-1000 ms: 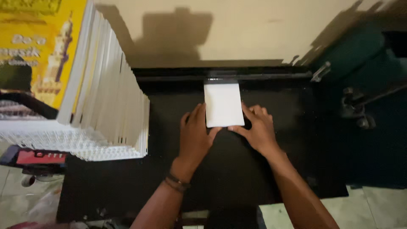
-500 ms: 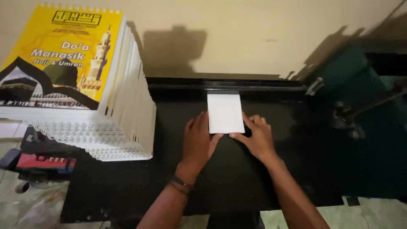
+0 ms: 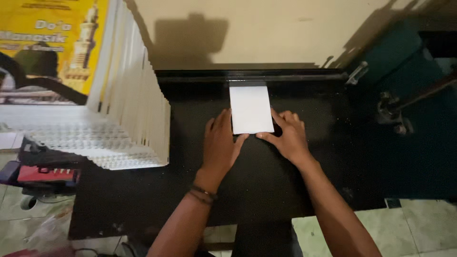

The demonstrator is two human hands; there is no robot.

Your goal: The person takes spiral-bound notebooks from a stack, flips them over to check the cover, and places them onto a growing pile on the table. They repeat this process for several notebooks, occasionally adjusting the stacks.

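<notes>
Item: small white rectangular stack of paper sheets (image 3: 251,110), lying flat on the black machine bed (image 3: 266,190), far edge pushed against the dark metal rail (image 3: 252,78) at the back.

Left hand (image 3: 220,145): flat, fingers spread narrow, pressing beside the stack's left edge and near corner; braided dark wristbands (image 3: 202,195) on the wrist. Holds nothing.

Right hand (image 3: 286,135): open, fingers (image 3: 281,118) along the stack's right edge, thumb at the near edge. Grips nothing, only steadies.

Risk, as judged: the sheets may skew or fan out if one hand pushes harder than the other; fingertips lie near the rail, where a pinch seems possible should anything there close.

Adjacent: tall leaning pile of spiral-bound booklets with a yellow printed cover (image 3: 95,95), just left of the bed, tilted enough that it might slide.

Surface: matte black, speckled with dust. Room: cream plaster wall (image 3: 285,33) with hard shadows, pale tiled floor (image 3: 423,228), dark green machine parts with a metal lever (image 3: 395,109) at right.
</notes>
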